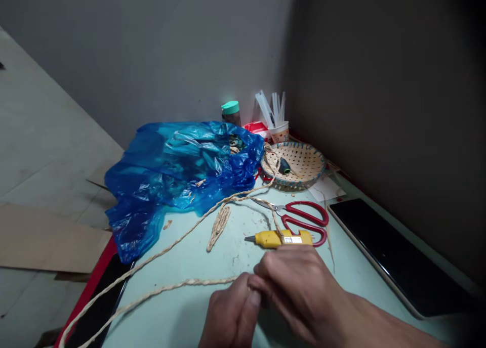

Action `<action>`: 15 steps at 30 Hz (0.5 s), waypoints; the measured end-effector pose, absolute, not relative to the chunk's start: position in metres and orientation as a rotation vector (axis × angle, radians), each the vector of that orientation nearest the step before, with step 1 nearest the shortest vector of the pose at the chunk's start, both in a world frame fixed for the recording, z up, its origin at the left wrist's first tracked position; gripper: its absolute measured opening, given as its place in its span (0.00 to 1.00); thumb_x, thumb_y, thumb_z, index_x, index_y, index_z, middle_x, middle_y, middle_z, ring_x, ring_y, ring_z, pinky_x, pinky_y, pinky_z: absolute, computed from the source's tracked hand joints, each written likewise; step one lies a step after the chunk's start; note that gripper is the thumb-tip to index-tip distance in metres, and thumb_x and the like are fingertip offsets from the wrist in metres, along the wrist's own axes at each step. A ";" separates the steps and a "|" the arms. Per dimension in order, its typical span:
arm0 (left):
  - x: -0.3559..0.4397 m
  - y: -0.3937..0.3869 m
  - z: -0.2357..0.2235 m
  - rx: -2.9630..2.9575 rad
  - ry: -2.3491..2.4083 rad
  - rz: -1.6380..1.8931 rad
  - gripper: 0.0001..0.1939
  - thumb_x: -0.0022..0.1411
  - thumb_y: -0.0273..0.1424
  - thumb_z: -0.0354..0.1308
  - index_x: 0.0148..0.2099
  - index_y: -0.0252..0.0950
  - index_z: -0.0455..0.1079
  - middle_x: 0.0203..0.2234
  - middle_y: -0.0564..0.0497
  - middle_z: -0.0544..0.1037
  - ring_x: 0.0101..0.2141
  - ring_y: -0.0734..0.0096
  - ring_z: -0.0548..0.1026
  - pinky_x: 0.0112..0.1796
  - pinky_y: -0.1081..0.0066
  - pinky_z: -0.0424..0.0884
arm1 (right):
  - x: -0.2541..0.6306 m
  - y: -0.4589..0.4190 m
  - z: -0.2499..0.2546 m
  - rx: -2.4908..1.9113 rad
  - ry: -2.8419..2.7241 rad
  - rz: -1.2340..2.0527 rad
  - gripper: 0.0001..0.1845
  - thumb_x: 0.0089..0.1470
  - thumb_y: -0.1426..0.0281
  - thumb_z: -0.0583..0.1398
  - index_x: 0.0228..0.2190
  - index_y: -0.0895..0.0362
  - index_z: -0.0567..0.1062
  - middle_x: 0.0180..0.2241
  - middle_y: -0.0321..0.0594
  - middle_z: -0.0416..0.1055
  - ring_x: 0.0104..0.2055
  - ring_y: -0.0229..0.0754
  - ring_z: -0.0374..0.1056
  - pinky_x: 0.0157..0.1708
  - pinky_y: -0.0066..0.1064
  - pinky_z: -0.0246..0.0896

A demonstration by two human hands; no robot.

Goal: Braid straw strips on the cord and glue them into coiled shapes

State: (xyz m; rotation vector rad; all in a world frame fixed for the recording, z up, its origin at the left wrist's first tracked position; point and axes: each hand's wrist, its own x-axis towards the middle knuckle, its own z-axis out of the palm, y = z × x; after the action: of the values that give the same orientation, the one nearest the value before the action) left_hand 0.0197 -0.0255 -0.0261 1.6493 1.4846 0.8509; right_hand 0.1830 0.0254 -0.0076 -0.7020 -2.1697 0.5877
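Here are my two hands, low and close together over the pale green tabletop (152,267), fingertips meeting. My left hand (232,312) is pinched closed, thumb pressed to curled fingers, right where the twisted straw-coloured fibre cord (190,282) runs in. My right hand (304,282) has its fingers folded tight against the left; what sits inside that curl is hidden, so I can't tell. From my left fingers the cord sweeps off past the table's left side, over a flat black device (96,302), and another length slants back up the table toward the round woven basket (306,163), with a small dark spool (284,166) lying inside. Just beyond my knuckles, a flat leaf-shaped piece of coiled straw cord (219,228) rests on the table, and a strand from its top bends right and drops across the yellow plastic tool with a dark pointed tip (266,239). Touching that tool's far end, the red-handled metal scissors (280,208)! Over to the right, a large black-screened tablet (395,257); behind on the left, a crumpled shiny blue plastic bag (170,171); at the back, a patterned paper cup (280,133) holding translucent sticks (279,107).
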 end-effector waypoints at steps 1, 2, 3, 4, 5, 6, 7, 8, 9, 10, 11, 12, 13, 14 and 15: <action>0.021 -0.025 -0.026 1.599 1.458 0.842 0.20 0.69 0.43 0.46 0.29 0.40 0.69 0.19 0.53 0.71 0.22 0.69 0.67 0.26 0.70 0.62 | 0.185 0.027 -0.004 -0.760 -2.177 0.698 0.13 0.66 0.71 0.49 0.27 0.55 0.62 0.22 0.32 0.63 0.22 0.36 0.56 0.25 0.30 0.49; 0.021 -0.024 -0.024 1.560 1.439 0.836 0.20 0.68 0.44 0.46 0.29 0.40 0.69 0.19 0.54 0.70 0.21 0.70 0.66 0.26 0.70 0.61 | 0.188 0.029 0.000 -0.810 -2.189 0.835 0.13 0.67 0.69 0.50 0.29 0.55 0.64 0.24 0.33 0.66 0.24 0.36 0.59 0.26 0.29 0.51; 0.022 -0.023 -0.023 1.545 1.424 0.838 0.20 0.68 0.44 0.47 0.29 0.40 0.69 0.19 0.54 0.70 0.21 0.70 0.66 0.25 0.71 0.60 | 0.191 0.030 0.005 -0.844 -2.196 0.982 0.13 0.68 0.67 0.50 0.30 0.54 0.65 0.25 0.33 0.68 0.27 0.36 0.62 0.28 0.28 0.54; 0.021 -0.023 -0.021 1.562 1.408 0.851 0.19 0.67 0.44 0.48 0.29 0.40 0.69 0.20 0.54 0.72 0.22 0.70 0.67 0.26 0.71 0.60 | 0.193 0.032 0.011 -0.856 -2.179 1.126 0.13 0.68 0.65 0.50 0.30 0.54 0.65 0.25 0.32 0.69 0.28 0.36 0.63 0.30 0.27 0.55; 0.021 -0.022 -0.019 1.606 1.391 0.867 0.17 0.67 0.43 0.50 0.29 0.41 0.70 0.21 0.53 0.73 0.22 0.69 0.68 0.26 0.71 0.61 | 0.195 0.032 0.015 -0.849 -2.144 1.262 0.14 0.68 0.64 0.50 0.29 0.53 0.64 0.25 0.31 0.69 0.28 0.36 0.64 0.31 0.26 0.57; 0.020 -0.022 -0.018 1.662 1.371 0.879 0.15 0.66 0.41 0.51 0.30 0.42 0.71 0.22 0.53 0.75 0.23 0.69 0.70 0.27 0.70 0.61 | 0.197 0.033 0.019 -0.833 -2.102 1.377 0.15 0.68 0.63 0.51 0.28 0.53 0.64 0.24 0.30 0.69 0.28 0.35 0.65 0.32 0.25 0.58; 0.019 -0.021 -0.017 1.712 1.354 0.888 0.15 0.67 0.38 0.51 0.30 0.42 0.72 0.22 0.53 0.76 0.23 0.68 0.71 0.27 0.70 0.61 | 0.197 0.032 0.022 -0.819 -2.059 1.460 0.15 0.68 0.62 0.51 0.29 0.53 0.64 0.23 0.29 0.69 0.27 0.35 0.64 0.31 0.25 0.58; 0.018 -0.021 -0.017 1.757 1.330 0.879 0.15 0.67 0.36 0.50 0.29 0.43 0.72 0.21 0.53 0.76 0.22 0.69 0.71 0.27 0.70 0.61 | 0.198 0.032 0.024 -0.818 -2.031 1.503 0.13 0.68 0.61 0.51 0.31 0.52 0.64 0.23 0.29 0.69 0.26 0.35 0.64 0.30 0.25 0.58; 0.017 -0.022 -0.017 1.785 1.317 0.855 0.16 0.67 0.34 0.49 0.28 0.42 0.71 0.20 0.53 0.75 0.21 0.69 0.70 0.27 0.70 0.61 | 0.198 0.031 0.024 -0.834 -2.032 1.504 0.11 0.67 0.60 0.52 0.34 0.52 0.65 0.25 0.29 0.70 0.26 0.35 0.64 0.29 0.25 0.59; 0.016 -0.022 -0.018 1.799 1.316 0.826 0.17 0.67 0.33 0.48 0.27 0.42 0.69 0.19 0.53 0.74 0.20 0.70 0.70 0.26 0.70 0.60 | 0.198 0.030 0.024 -0.862 -2.065 1.473 0.10 0.67 0.60 0.52 0.36 0.51 0.65 0.27 0.30 0.71 0.28 0.36 0.64 0.30 0.26 0.59; 0.016 -0.023 -0.018 1.802 1.326 0.799 0.17 0.68 0.33 0.46 0.26 0.42 0.67 0.18 0.54 0.73 0.19 0.70 0.69 0.25 0.70 0.60 | 0.199 0.029 0.023 -0.895 -2.122 1.422 0.09 0.66 0.59 0.52 0.37 0.51 0.65 0.29 0.31 0.71 0.30 0.37 0.65 0.31 0.27 0.60; 0.017 -0.024 -0.018 1.799 1.343 0.773 0.18 0.67 0.33 0.46 0.25 0.42 0.66 0.17 0.54 0.72 0.19 0.70 0.68 0.25 0.70 0.59 | 0.200 0.028 0.021 -0.930 -2.189 1.367 0.10 0.67 0.59 0.52 0.37 0.50 0.66 0.31 0.32 0.71 0.33 0.38 0.66 0.33 0.28 0.60; 0.018 -0.025 -0.017 1.792 1.371 0.751 0.17 0.67 0.35 0.45 0.26 0.42 0.66 0.16 0.54 0.71 0.18 0.69 0.67 0.24 0.69 0.57 | 0.201 0.027 0.019 -0.961 -2.256 1.320 0.11 0.67 0.59 0.51 0.36 0.50 0.67 0.33 0.33 0.71 0.35 0.39 0.66 0.36 0.29 0.61; 0.020 -0.026 -0.016 1.779 1.402 0.732 0.17 0.67 0.36 0.45 0.27 0.42 0.67 0.15 0.54 0.70 0.17 0.69 0.65 0.23 0.68 0.55 | 0.202 0.026 0.017 -0.987 -2.311 1.279 0.12 0.68 0.58 0.50 0.35 0.50 0.67 0.34 0.33 0.72 0.37 0.40 0.67 0.37 0.29 0.62; 0.022 -0.027 -0.015 1.776 1.442 0.727 0.17 0.67 0.37 0.44 0.29 0.43 0.68 0.15 0.54 0.70 0.17 0.69 0.63 0.22 0.67 0.53 | 0.203 0.026 0.016 -1.005 -2.347 1.239 0.13 0.68 0.58 0.49 0.36 0.49 0.68 0.35 0.33 0.72 0.39 0.41 0.67 0.38 0.30 0.62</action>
State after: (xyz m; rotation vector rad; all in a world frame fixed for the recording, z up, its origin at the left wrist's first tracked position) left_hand 0.0217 -0.0267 -0.0149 1.7757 1.4416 0.7267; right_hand 0.2034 0.0256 0.0159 -1.0046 -2.3473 1.2392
